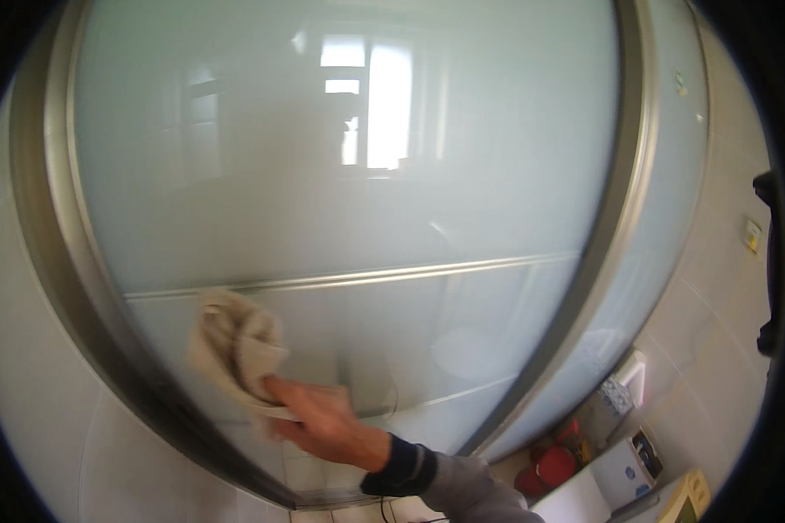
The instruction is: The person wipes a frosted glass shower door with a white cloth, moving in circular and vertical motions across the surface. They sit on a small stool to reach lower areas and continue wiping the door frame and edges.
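My right hand [330, 418] reaches in from the lower right, in a grey sleeve with a dark cuff. It grips a folded beige cloth [239, 346], which lies against or close to the lower left part of a frosted glass door panel [268, 216]. The hand and cloth are slightly blurred. Just above the cloth, a thin metal crossbar [366, 276] spans the glass; its left end passes by the cloth's top edge. My left hand is out of view.
Metal frame posts stand left [65, 163] and right [628, 196] of the glass, which reflects a bright window. Tiled walls [26, 314] flank it. At lower right are a red container [555, 465], a white box [628, 467] and a yellow-edged object [693, 493].
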The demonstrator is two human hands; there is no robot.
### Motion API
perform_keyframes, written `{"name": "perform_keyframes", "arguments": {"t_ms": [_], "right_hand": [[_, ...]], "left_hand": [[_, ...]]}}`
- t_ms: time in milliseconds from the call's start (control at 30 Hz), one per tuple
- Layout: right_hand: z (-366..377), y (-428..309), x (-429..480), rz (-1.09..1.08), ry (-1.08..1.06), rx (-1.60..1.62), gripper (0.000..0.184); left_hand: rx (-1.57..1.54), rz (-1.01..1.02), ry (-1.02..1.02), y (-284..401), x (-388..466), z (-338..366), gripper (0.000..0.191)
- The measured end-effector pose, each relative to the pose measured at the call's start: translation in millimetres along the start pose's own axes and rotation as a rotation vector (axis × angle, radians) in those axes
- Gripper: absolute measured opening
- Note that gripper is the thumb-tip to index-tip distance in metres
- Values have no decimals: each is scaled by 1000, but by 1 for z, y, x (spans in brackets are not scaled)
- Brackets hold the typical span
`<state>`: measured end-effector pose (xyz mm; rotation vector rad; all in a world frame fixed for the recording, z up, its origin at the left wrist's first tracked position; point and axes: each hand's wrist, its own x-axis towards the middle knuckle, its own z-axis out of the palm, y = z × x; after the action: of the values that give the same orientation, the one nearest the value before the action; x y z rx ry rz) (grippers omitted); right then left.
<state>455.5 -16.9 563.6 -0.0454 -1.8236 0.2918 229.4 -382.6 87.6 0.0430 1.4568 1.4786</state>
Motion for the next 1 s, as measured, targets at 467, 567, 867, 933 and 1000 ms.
{"name": "perform_keyframes", "arguments": {"t_ms": [467,567,867,933,1000], "right_hand": [[-278,35,-95,813,313,-1062,46],[-255,32,-94,632,494,-729,44],[-5,18,-31,129,-56,-337,37],[67,11,-15,204,-270,-151,30],[126,1,2,214,-389,2,34]], "left_hand": [[126,-98,-164,27,74,109,38],[149,-127,-2,18,52,103,21],[-544,-284,-254,-9,40,-17,23],[-293,-3,-108,-18,15,-21,32],[-99,123,57,-22,-10,-17,37]]}}
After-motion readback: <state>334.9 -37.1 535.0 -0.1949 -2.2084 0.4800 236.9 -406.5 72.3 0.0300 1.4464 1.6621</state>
